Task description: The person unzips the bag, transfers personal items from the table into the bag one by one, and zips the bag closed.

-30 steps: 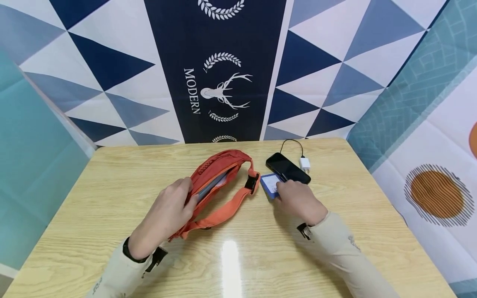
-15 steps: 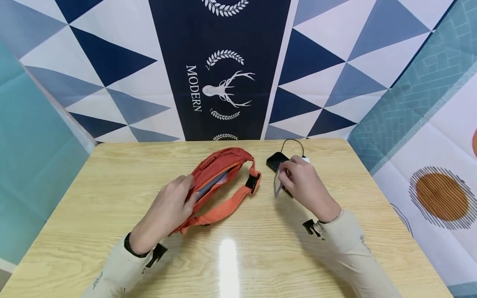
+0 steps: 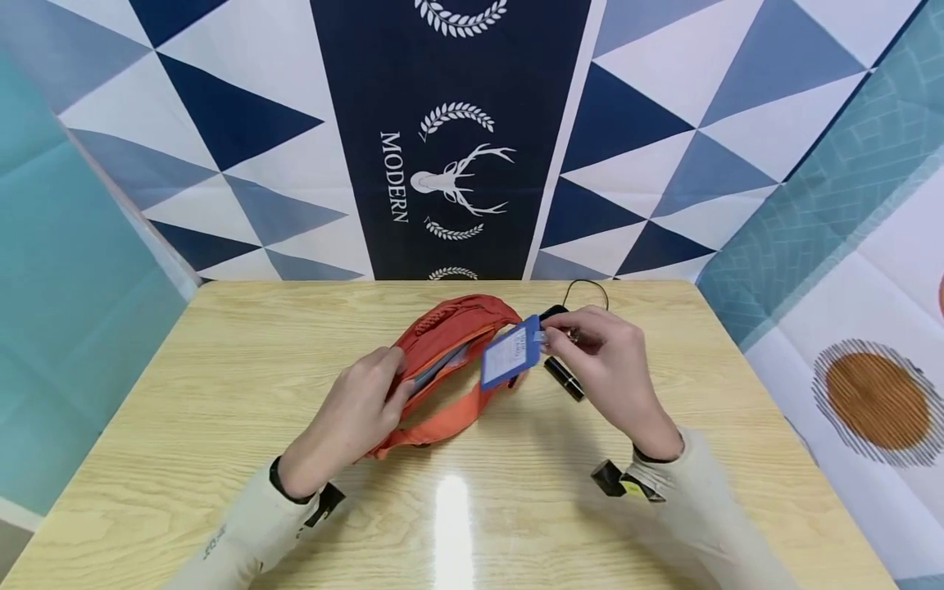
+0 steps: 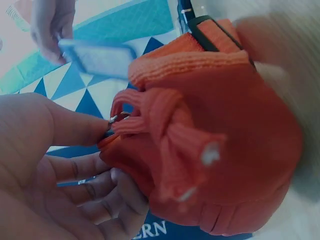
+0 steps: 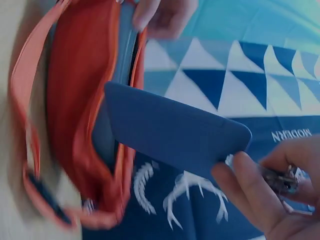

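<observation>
Head view: I log the blue card holder [image 3: 509, 357] near frame centre, tilted, just right of the red waist bag [image 3: 450, 324]; whether they touch, I cannot tell. The right hand [image 3: 608, 369] pinches the holder's end between thumb and fingers. The left hand [image 3: 361, 406], left of centre, pinches the bag's unzipped edge. Right of centre, a black cylinder [image 3: 564, 378] lies on the tabletop [image 3: 258, 352]; a thin cable [image 3: 587, 282] loops above.

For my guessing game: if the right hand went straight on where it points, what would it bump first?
Probably the red bag: the blue card in the right hand would likely touch it first. The card's height is hard to tell, so it might pass above.
</observation>
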`<state>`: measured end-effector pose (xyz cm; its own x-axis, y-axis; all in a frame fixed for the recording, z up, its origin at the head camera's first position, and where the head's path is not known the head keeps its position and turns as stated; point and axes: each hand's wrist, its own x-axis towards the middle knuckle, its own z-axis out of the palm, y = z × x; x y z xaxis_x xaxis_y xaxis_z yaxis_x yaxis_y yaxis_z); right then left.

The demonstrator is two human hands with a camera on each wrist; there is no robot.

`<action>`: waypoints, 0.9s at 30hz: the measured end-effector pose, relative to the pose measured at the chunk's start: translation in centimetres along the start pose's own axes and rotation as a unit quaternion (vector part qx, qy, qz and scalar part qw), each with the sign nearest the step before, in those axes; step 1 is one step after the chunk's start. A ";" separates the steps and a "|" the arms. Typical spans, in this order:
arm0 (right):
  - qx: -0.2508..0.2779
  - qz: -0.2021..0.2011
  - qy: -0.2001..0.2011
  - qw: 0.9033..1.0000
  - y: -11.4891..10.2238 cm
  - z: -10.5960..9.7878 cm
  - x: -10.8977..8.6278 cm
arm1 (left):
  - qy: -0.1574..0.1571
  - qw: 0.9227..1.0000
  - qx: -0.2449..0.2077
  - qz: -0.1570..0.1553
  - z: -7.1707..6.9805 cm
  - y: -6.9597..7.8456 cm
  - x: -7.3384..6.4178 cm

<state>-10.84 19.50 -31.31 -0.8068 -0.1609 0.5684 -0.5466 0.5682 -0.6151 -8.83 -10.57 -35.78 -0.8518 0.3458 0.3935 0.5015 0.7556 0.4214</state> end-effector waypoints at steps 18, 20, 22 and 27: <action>0.401 0.259 0.048 0.877 -0.2 3.9 1.0 | 0.034 0.999 0.014 0.002 1.3 1.7 0.0; 0.453 0.288 0.043 0.843 -0.2 3.9 0.7 | 0.033 0.999 0.016 0.004 1.3 1.7 0.0; 0.494 0.309 0.034 0.812 -0.4 4.1 0.3 | 0.034 0.999 0.021 0.009 1.4 1.7 0.0; 0.499 0.314 -0.011 0.808 -1.0 5.8 -1.0 | 0.046 0.998 0.035 0.020 1.5 1.8 -0.2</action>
<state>-10.75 14.41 -34.40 -0.9929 -0.1146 -0.0309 0.0733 -0.3872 -0.9191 -7.98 -8.47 -36.37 -0.8120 0.3273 0.4833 0.5209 0.7799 0.3469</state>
